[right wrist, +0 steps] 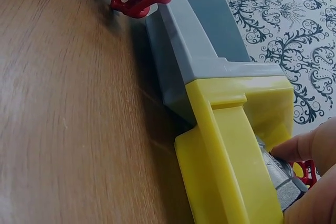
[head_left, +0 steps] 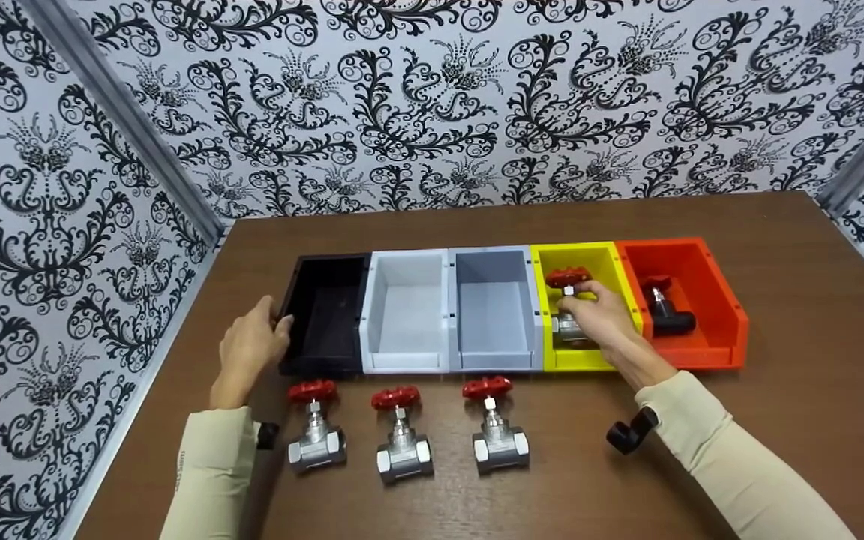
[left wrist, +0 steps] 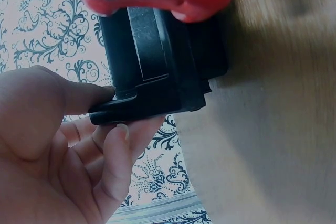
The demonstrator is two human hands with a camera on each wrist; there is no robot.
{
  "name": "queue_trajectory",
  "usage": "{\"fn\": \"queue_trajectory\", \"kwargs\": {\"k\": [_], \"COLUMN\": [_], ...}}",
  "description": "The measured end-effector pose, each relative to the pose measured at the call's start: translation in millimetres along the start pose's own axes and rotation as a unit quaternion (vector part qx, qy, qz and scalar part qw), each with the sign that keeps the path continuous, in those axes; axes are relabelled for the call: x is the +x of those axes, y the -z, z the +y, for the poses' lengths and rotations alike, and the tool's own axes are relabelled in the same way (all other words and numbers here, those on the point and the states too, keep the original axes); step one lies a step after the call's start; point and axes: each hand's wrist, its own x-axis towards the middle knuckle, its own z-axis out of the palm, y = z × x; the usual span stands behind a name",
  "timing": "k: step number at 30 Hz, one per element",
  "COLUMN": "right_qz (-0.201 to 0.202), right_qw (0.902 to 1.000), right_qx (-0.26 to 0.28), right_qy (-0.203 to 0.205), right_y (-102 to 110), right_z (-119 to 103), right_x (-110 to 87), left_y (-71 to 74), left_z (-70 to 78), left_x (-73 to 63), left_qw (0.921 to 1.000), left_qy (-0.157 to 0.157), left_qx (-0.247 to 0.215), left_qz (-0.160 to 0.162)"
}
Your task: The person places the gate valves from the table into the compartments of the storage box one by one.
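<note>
My right hand (head_left: 601, 311) reaches into the yellow bin (head_left: 631, 319) and grips a metal valve (head_left: 568, 330) with a red handwheel. In the right wrist view, the thumb lies against the silvery valve body (right wrist: 281, 174) behind the bin's front wall. At the left end of the row, my left hand (head_left: 252, 345) holds the side wall of the black bin (head_left: 327, 360). The left wrist view shows its thumb (left wrist: 89, 97) on one side of the rim and the other fingers on the opposite side.
Three more red-wheeled valves stand before the bins: left (head_left: 316, 431), middle (head_left: 403, 442) and right (head_left: 499, 435). White (head_left: 406, 362) and grey (head_left: 498, 360) bins sit mid-row. The orange bin (head_left: 724, 322) holds a dark valve (head_left: 668, 319). Patterned walls (head_left: 432, 112) enclose the brown table (head_left: 814, 420).
</note>
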Motion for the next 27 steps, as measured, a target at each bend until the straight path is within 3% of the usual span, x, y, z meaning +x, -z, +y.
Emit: {"fn": "queue_trajectory", "kwargs": {"k": [27], "right_qz": [0.005], "right_qw": [0.9998], "right_qx": [-0.021], "right_qy": [-0.003], "right_y": [-1.9], "right_z": [-0.3], "right_x": [4.4], "left_y": [-1.0], "left_z": [0.3], "left_x": [-1.3], "left_qw": [0.9999], "left_qy": [-0.007], "left_qx": [-0.004], "left_qz": [0.006]}}
